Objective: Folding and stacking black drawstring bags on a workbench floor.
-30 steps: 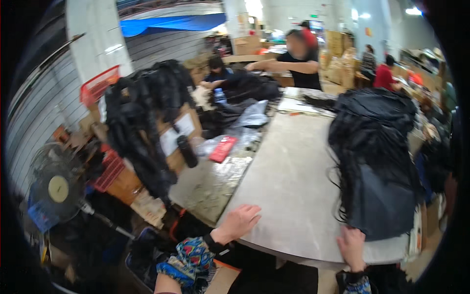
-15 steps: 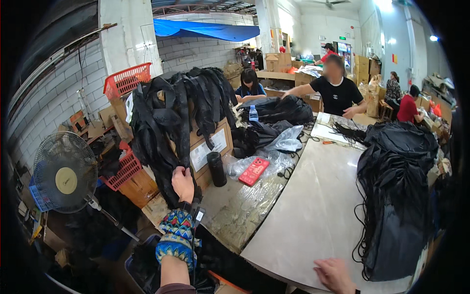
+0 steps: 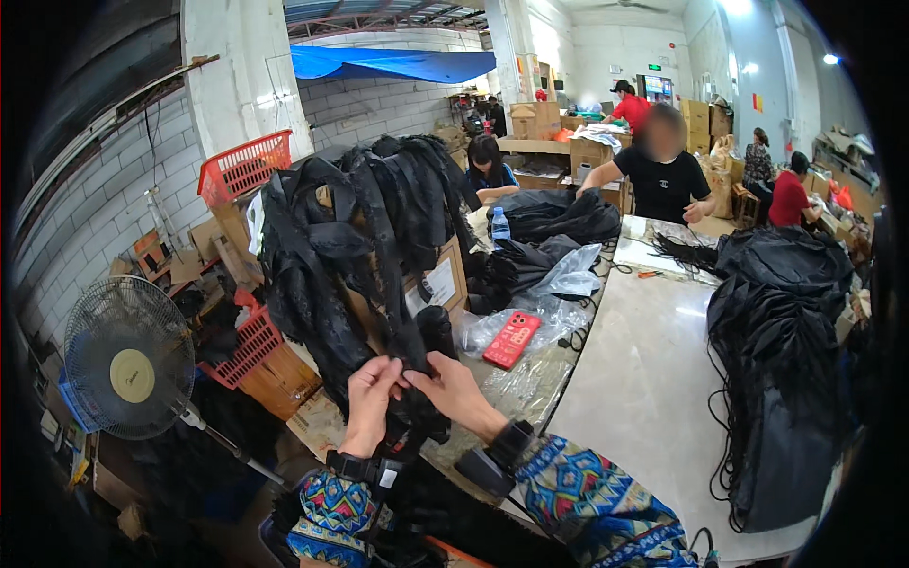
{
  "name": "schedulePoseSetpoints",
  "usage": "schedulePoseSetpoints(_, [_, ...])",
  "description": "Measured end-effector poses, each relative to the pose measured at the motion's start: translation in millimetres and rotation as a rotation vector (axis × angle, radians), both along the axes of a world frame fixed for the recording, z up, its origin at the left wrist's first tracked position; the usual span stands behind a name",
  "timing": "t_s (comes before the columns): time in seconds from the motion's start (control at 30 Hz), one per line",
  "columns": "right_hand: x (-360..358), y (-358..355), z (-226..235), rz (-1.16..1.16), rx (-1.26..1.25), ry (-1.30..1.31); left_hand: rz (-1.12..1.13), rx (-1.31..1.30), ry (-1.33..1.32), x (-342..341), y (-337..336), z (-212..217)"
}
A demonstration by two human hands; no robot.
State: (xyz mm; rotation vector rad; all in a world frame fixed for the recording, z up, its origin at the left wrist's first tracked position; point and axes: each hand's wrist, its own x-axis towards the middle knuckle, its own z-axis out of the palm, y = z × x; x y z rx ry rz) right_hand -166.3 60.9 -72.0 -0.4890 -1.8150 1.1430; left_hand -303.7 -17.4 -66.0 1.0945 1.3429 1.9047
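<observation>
Long black fabric strips (image 3: 317, 246) hang in a thick bunch over a cardboard box (image 3: 453, 275) left of centre. Both my hands are at the lower end of one black strip (image 3: 402, 327). My left hand (image 3: 371, 398) pinches it between thumb and fingers. From the other side my right hand (image 3: 454, 390) closes on the same strip, its thumb almost meeting the left fingers. Just behind my right hand stands a dark cylinder (image 3: 436, 329), partly hidden by the strip. A red phone (image 3: 512, 341) lies on plastic film to the right.
A pale tabletop (image 3: 615, 379) spreads to the right, with heaped black fabric and cords (image 3: 786, 379) along its far side. A standing fan (image 3: 130, 364) is at the left. Across the table a person in black (image 3: 663, 175) touches dark fabric (image 3: 559, 213) near a water bottle (image 3: 500, 224).
My right hand has moved from the tabletop at lower right over to the hanging strips. My left hand has shifted slightly right and down, drawing the strip's end toward me.
</observation>
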Motion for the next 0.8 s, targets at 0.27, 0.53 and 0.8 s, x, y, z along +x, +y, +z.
schedulePoseSetpoints(0.27, [-7.5,46.9,-40.2,-0.353,0.272,-0.103,0.176,0.302,-0.059,-16.4,-52.4,59.2])
schedulePoseSetpoints(0.53, [18.1,10.5,29.7,0.448,-0.676,0.365,-0.057,-0.180,1.010,36.2,-16.0,64.0])
schedulePoseSetpoints(0.8, [35.8,30.6,50.5,0.123,-0.673,0.401,0.226,-0.137,1.494,66.8,14.6,114.1])
